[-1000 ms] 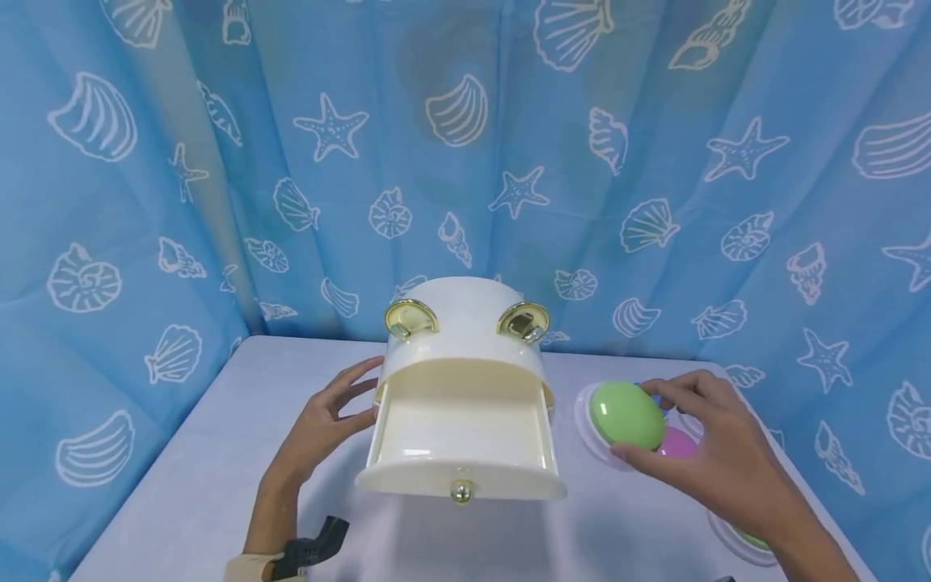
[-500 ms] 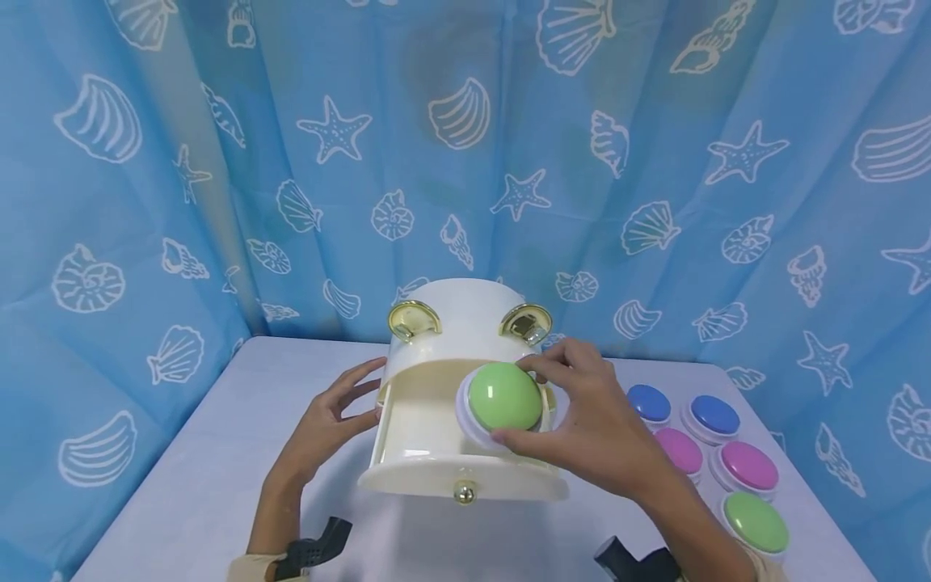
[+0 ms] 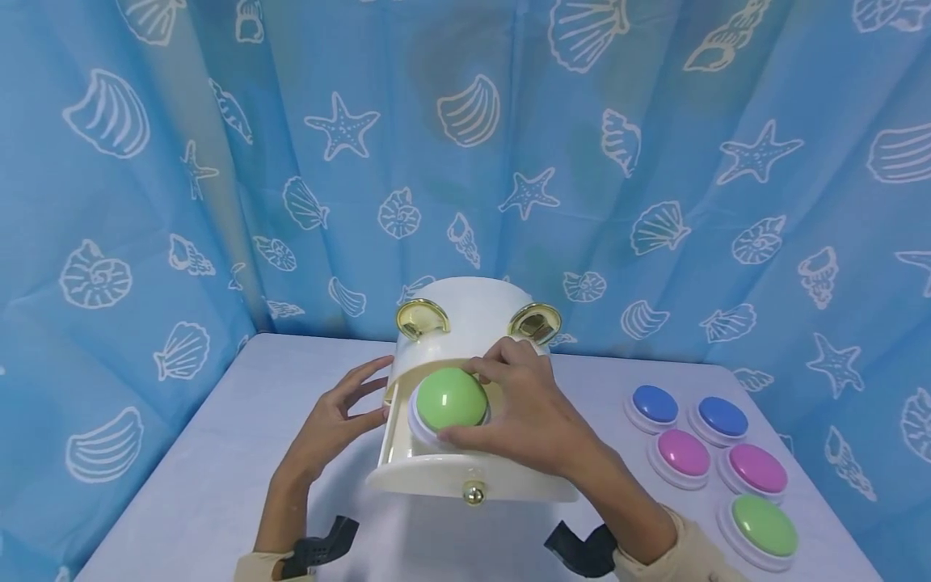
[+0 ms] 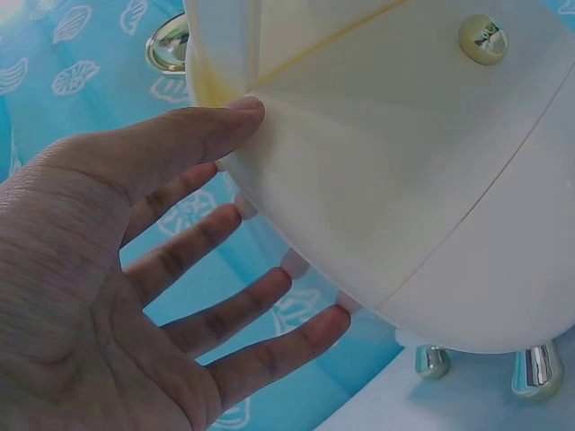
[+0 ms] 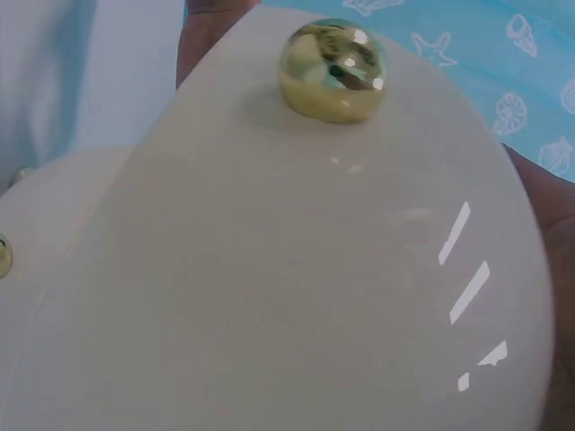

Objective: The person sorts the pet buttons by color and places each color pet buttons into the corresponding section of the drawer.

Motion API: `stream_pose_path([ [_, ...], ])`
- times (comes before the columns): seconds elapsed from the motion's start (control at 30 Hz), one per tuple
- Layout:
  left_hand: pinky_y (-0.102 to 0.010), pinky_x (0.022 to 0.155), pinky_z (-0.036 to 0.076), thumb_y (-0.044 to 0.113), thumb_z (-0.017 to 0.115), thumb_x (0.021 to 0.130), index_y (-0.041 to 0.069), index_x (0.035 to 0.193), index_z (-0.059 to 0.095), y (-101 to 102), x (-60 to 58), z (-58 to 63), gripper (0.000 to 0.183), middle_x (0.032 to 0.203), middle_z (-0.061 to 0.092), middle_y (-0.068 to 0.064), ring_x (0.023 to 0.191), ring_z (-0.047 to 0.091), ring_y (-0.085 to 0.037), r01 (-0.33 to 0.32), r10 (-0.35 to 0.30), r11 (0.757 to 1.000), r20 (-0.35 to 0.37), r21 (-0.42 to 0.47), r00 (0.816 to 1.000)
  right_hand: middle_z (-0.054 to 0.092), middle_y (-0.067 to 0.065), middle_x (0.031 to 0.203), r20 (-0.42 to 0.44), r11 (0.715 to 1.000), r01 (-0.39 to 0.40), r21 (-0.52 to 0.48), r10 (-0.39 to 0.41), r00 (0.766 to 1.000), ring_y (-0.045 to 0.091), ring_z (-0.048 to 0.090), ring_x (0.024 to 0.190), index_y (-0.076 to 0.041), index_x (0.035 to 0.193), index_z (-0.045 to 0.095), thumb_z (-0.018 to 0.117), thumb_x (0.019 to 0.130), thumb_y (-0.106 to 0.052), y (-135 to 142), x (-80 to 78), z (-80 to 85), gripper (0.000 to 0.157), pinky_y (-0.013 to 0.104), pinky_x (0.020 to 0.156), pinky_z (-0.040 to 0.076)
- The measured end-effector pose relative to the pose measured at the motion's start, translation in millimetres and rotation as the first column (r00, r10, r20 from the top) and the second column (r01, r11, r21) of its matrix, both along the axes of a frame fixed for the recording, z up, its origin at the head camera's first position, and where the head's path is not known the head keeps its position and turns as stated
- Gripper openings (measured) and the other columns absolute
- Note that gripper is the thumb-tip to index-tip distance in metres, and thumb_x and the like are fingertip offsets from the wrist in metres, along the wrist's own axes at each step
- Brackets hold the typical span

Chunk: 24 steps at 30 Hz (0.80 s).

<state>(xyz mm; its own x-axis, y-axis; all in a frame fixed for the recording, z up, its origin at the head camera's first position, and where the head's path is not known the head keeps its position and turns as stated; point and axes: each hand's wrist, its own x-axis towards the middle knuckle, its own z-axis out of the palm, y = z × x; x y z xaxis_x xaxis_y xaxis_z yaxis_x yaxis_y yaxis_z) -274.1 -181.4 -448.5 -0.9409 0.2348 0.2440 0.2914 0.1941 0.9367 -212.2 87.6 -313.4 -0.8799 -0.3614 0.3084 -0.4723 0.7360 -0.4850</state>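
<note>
A white rounded storage box with gold ear-shaped trims stands mid-table, its upper drawer pulled out. My right hand pinches a green domed push button with a white base between thumb and fingers, inside the drawer's outline. Whether its base touches the drawer floor cannot be seen. My left hand rests against the box's left side, thumb and fingers spread, as the left wrist view shows too. In the right wrist view the drawer front with its gold knob hides the button.
On the table's right side sit two blue buttons, two pink buttons and another green button, all on white bases. A blue shell-patterned curtain hangs behind and beside the white table.
My right hand has lifted the green button from the group on the right and carried it left, over the open drawer. My left hand stays against the box.
</note>
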Motion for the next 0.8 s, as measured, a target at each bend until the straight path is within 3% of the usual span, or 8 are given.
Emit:
stream_pose_path([
  [0.17, -0.059, 0.098, 0.047, 0.030, 0.076, 0.090, 0.036, 0.146, 0.050, 0, 0.5, -0.1, 0.062, 0.154, 0.040, 0.008, 0.140, 0.041, -0.032, 0.000, 0.000, 1.000, 0.003, -0.003, 1.000, 0.049, -0.006, 0.100, 0.042, 0.999, 0.007, 0.043, -0.009, 0.999, 0.015, 0.043, 0.096, -0.018, 0.130, 0.068, 0.084, 0.071, -0.056, -5, 1.7, -1.0, 0.073, 0.035, 0.076, 0.041],
  [0.43, -0.057, 0.098, 0.048, 0.031, 0.075, 0.091, 0.037, 0.147, 0.048, -1, -0.1, -0.1, 0.063, 0.155, 0.039, 0.008, 0.140, 0.041, -0.032, 0.010, -0.011, 1.000, 0.000, -0.008, 1.000, 0.054, -0.005, 0.105, -0.073, 0.991, -0.049, -0.122, 0.040, 0.997, 0.015, 0.051, 0.102, -0.016, 0.123, 0.071, 0.086, 0.080, -0.032, 25, 9.8, -9.5, 0.048, 0.041, 0.084, 0.049],
  [0.6, -0.059, 0.097, 0.048, 0.033, 0.076, 0.090, 0.041, 0.146, 0.048, 0, 0.4, 0.7, 0.063, 0.154, 0.040, 0.011, 0.139, 0.042, -0.030, -0.002, 0.003, 1.000, 0.010, -0.023, 1.000, 0.057, -0.006, 0.108, -0.111, 0.986, 0.020, -0.165, -0.039, 0.993, 0.011, 0.054, 0.101, -0.017, 0.120, 0.072, 0.085, 0.081, -0.028, 53, 20.0, -19.0, 0.042, 0.040, 0.085, 0.054],
  [0.8, -0.061, 0.097, 0.047, 0.034, 0.076, 0.089, 0.042, 0.145, 0.049, 1, 1.1, -0.9, 0.063, 0.153, 0.040, 0.012, 0.139, 0.041, -0.029, -0.006, 0.006, 1.000, 0.009, -0.025, 1.000, 0.056, -0.011, 0.107, -0.216, 0.987, 0.111, -0.114, -0.134, 0.967, 0.006, 0.054, 0.099, -0.017, 0.119, 0.072, 0.088, 0.077, -0.022, 84, 33.3, -32.8, 0.045, 0.035, 0.080, 0.054],
])
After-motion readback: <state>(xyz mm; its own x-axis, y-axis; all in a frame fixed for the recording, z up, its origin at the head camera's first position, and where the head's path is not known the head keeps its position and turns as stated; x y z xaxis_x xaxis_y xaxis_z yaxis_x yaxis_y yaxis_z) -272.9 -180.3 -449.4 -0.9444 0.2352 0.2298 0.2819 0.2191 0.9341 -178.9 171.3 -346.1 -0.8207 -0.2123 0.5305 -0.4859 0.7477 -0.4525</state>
